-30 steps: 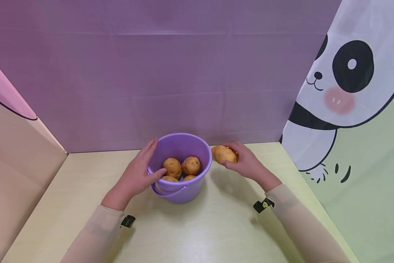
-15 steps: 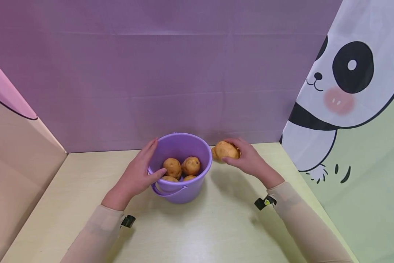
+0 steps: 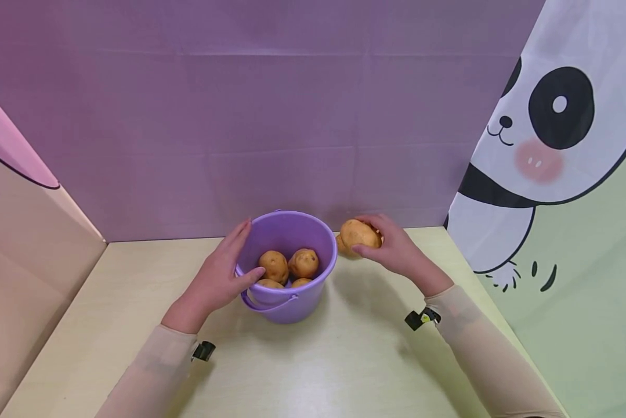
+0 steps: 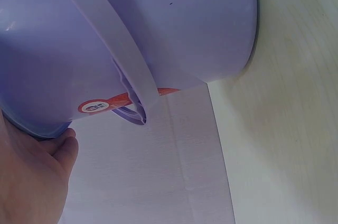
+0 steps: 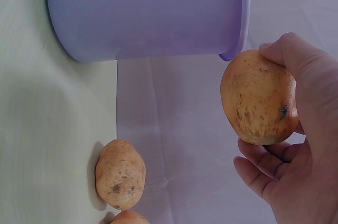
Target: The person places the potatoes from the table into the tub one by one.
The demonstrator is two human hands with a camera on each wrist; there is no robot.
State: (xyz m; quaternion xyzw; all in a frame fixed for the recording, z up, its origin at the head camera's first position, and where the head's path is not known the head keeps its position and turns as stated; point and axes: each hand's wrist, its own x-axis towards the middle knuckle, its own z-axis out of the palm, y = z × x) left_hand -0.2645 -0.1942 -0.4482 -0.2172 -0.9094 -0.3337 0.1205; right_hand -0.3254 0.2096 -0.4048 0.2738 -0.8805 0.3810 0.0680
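A purple bucket stands upright on the table, its handle hanging down at the front. Several potatoes lie inside it. My left hand holds the bucket's left rim, thumb over the near edge and fingers along the side. To the right of the bucket, my right hand grips a potato between thumb and fingers, up at about rim height in the right wrist view. Another potato rests on the table below it, with part of a further potato at that view's bottom edge.
A pale wooden table lies under everything. Behind it rises a purple cloth backdrop. A panda-printed panel borders the right side, and a beige panel the left.
My right hand has lifted its potato slightly, showing more of the potato behind it. The left hand and the bucket have stayed in place.
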